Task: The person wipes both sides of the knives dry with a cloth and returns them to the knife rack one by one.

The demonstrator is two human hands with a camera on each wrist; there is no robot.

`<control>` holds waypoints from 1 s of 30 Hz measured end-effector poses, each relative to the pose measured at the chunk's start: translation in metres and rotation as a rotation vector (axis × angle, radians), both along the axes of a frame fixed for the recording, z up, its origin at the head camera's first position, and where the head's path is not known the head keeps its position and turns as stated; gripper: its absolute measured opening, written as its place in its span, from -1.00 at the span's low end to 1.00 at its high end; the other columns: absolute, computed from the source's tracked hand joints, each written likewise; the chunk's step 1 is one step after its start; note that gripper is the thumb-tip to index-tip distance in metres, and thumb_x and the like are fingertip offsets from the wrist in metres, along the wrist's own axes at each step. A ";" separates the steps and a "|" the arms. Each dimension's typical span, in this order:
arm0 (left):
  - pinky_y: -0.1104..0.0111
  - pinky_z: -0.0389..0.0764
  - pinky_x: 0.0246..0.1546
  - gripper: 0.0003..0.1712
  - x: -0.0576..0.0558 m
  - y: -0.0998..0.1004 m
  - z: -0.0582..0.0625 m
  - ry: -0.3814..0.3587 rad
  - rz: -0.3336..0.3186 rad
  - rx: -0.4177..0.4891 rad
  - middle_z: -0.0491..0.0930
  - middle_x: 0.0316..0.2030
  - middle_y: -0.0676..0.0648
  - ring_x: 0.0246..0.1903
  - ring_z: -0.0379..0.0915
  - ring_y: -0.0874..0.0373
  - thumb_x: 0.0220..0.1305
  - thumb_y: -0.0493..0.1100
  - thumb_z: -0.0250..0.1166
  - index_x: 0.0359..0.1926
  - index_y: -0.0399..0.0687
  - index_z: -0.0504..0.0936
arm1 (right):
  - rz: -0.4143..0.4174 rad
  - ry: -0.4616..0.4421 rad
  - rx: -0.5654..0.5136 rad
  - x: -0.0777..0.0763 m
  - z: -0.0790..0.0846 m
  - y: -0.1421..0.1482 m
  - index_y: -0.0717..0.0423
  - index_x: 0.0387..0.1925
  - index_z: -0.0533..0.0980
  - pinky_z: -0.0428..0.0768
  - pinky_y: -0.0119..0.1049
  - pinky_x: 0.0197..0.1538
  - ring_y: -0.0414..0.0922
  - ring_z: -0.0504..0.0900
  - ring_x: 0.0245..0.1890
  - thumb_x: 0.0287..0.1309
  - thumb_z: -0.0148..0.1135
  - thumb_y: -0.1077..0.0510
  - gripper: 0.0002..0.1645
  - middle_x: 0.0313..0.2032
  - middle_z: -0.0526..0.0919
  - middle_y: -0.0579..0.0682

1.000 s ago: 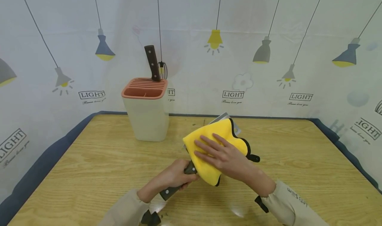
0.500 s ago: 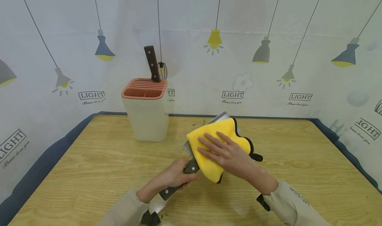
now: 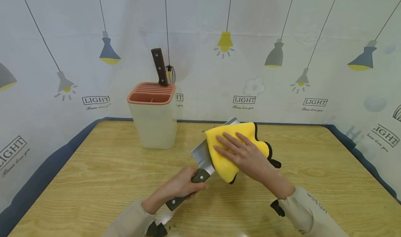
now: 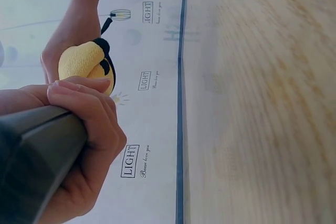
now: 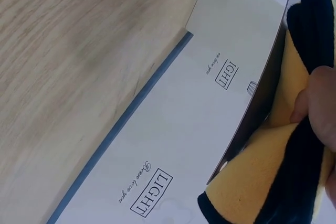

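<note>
My left hand (image 3: 185, 184) grips the dark riveted handle (image 3: 200, 176) of a cleaver. The cleaver's wide steel blade (image 3: 201, 152) slants up and away to the right, bare near the handle and at the far tip. Over its middle lies a yellow cloth (image 3: 216, 157) with black edging and a black loop. My right hand (image 3: 244, 153) lies on the cloth with fingers spread across it. In the right wrist view the thumb (image 5: 321, 106) holds the folded cloth at its black hem, beside the blade seen edge-on. The left wrist view shows curled fingers (image 4: 97, 129) around the handle.
A pale knife block (image 3: 153, 125) with a coral slotted lid (image 3: 153, 87) stands at the back left of the wooden table (image 3: 94, 181). One dark-handled knife (image 3: 159, 66) is upright in it. Behind rises a printed backdrop (image 3: 200, 73).
My right hand and the cloth have slid right and slightly up along the blade, uncovering more steel near the handle. The left hand has stayed nearly in place.
</note>
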State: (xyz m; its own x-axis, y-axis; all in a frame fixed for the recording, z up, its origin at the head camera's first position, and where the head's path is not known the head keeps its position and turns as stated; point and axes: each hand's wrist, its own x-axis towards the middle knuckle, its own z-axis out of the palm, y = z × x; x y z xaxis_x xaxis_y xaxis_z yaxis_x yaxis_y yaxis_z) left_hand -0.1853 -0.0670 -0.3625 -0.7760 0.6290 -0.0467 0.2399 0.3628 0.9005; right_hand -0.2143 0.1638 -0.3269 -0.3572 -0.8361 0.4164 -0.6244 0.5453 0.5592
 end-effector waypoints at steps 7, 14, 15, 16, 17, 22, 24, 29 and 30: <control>0.51 0.25 -0.84 -0.80 0.001 -0.002 0.000 0.001 -0.002 0.001 0.32 -0.84 0.03 -0.88 0.17 0.34 0.16 -0.25 0.17 -0.52 -0.23 0.38 | -0.054 -0.027 -0.034 -0.005 0.002 0.007 0.03 0.11 0.40 0.33 -0.04 0.12 0.01 0.31 0.17 -0.24 0.35 0.39 -0.26 0.17 0.35 0.06; 0.51 0.25 -0.85 -0.80 0.001 -0.003 0.000 0.006 -0.003 0.004 0.31 -0.84 0.03 -0.89 0.17 0.33 0.16 -0.25 0.18 -0.53 -0.23 0.37 | -0.077 -0.045 -0.091 -0.012 0.002 0.014 0.06 0.10 0.40 0.34 -0.03 0.11 0.03 0.32 0.16 -0.27 0.37 0.40 -0.24 0.16 0.36 0.08; 0.51 0.25 -0.85 -0.80 0.001 -0.003 0.000 0.004 -0.002 0.004 0.31 -0.84 0.03 -0.89 0.17 0.33 0.16 -0.25 0.18 -0.53 -0.23 0.38 | -0.078 -0.047 -0.099 -0.012 0.001 0.015 0.06 0.10 0.41 0.35 -0.02 0.10 0.03 0.32 0.16 -0.27 0.37 0.40 -0.25 0.16 0.37 0.08; 0.51 0.25 -0.85 -0.80 0.001 -0.003 0.000 0.002 -0.002 0.004 0.31 -0.84 0.03 -0.89 0.17 0.33 0.16 -0.25 0.18 -0.53 -0.23 0.38 | -0.081 -0.050 -0.108 -0.013 0.001 0.016 0.07 0.09 0.41 0.35 -0.02 0.10 0.03 0.32 0.16 -0.27 0.37 0.40 -0.25 0.15 0.37 0.09; 0.51 0.25 -0.85 -0.80 0.001 -0.003 0.000 0.002 -0.001 0.004 0.31 -0.84 0.03 -0.89 0.17 0.33 0.16 -0.24 0.18 -0.53 -0.23 0.38 | -0.084 -0.053 -0.114 -0.014 0.001 0.017 0.07 0.09 0.41 0.35 -0.02 0.09 0.03 0.32 0.16 -0.27 0.36 0.41 -0.26 0.15 0.37 0.09; 0.51 0.25 -0.85 -0.78 0.002 -0.004 0.000 0.001 0.006 0.006 0.30 -0.85 0.03 -0.89 0.17 0.34 0.15 -0.24 0.19 -0.54 -0.23 0.38 | -0.108 -0.085 -0.156 -0.016 0.001 0.022 0.09 0.08 0.42 0.36 -0.02 0.08 0.05 0.33 0.15 -0.29 0.37 0.41 -0.25 0.14 0.38 0.12; 0.51 0.25 -0.85 -0.78 0.002 -0.004 -0.001 0.003 0.007 0.008 0.30 -0.85 0.02 -0.89 0.17 0.33 0.15 -0.24 0.19 -0.54 -0.23 0.38 | -0.115 -0.101 -0.175 -0.017 0.001 0.024 0.10 0.08 0.42 0.37 -0.01 0.07 0.06 0.33 0.15 -0.33 0.39 0.41 -0.23 0.14 0.38 0.13; 0.50 0.25 -0.85 -0.80 0.002 -0.005 -0.001 0.002 0.012 0.012 0.30 -0.86 0.02 -0.90 0.17 0.33 0.15 -0.27 0.18 -0.54 -0.23 0.38 | -0.132 -0.126 -0.209 -0.019 0.000 0.029 0.13 0.09 0.40 0.37 -0.01 0.06 0.07 0.34 0.14 -0.35 0.40 0.43 -0.20 0.14 0.38 0.15; 0.50 0.25 -0.85 -0.81 0.002 -0.005 -0.001 0.001 0.013 0.011 0.30 -0.85 0.02 -0.89 0.17 0.33 0.15 -0.27 0.18 -0.54 -0.23 0.38 | -0.134 -0.129 -0.214 -0.020 -0.001 0.029 0.13 0.09 0.40 0.37 -0.01 0.06 0.08 0.34 0.14 -0.34 0.39 0.43 -0.20 0.14 0.37 0.16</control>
State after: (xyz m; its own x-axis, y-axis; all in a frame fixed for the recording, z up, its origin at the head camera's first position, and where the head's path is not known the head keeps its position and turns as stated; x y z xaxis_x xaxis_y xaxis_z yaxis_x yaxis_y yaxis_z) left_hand -0.1833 -0.0724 -0.3633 -0.7842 0.6193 -0.0395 0.2357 0.3562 0.9042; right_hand -0.2340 0.1931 -0.3276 -0.5204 -0.6753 0.5226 -0.5969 0.7253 0.3429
